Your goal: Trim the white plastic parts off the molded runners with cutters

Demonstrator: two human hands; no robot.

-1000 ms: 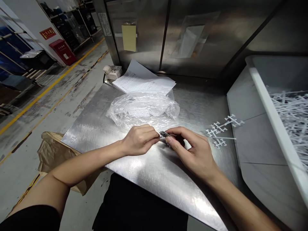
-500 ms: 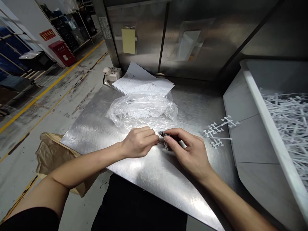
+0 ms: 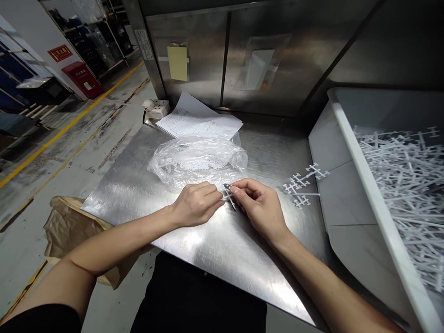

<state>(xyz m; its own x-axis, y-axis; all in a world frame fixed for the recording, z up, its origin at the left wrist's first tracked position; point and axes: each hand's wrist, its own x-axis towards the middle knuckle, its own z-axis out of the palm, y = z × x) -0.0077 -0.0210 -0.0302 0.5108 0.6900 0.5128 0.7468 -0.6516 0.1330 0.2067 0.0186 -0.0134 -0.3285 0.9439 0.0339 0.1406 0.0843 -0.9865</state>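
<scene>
My left hand [image 3: 199, 204] is closed, pinching one end of a small white plastic sprue [image 3: 228, 197] over the metal table. My right hand [image 3: 258, 203] is closed around a small metal clipper [image 3: 227, 186], whose tip points left towards the sprue. The two hands are close together, and most of the clipper is hidden by the right fingers. Right of my right hand, several branched white plastic sprues [image 3: 301, 185] lie loose on the table. Just behind my hands rests a clear plastic bag [image 3: 197, 159] with small white pieces inside.
A large pale bin [image 3: 342, 125] full of white sprues stands at the right. Printed papers [image 3: 201, 115] and a power socket [image 3: 157, 108] are at the back of the metal table [image 3: 118, 171]. A brown paper bag [image 3: 65, 231] is below the left edge.
My right hand has drawn back slightly and tipped, with the clipper turned and more of the white sprue showing. My left hand stays almost in place. The whole view has shifted a little.
</scene>
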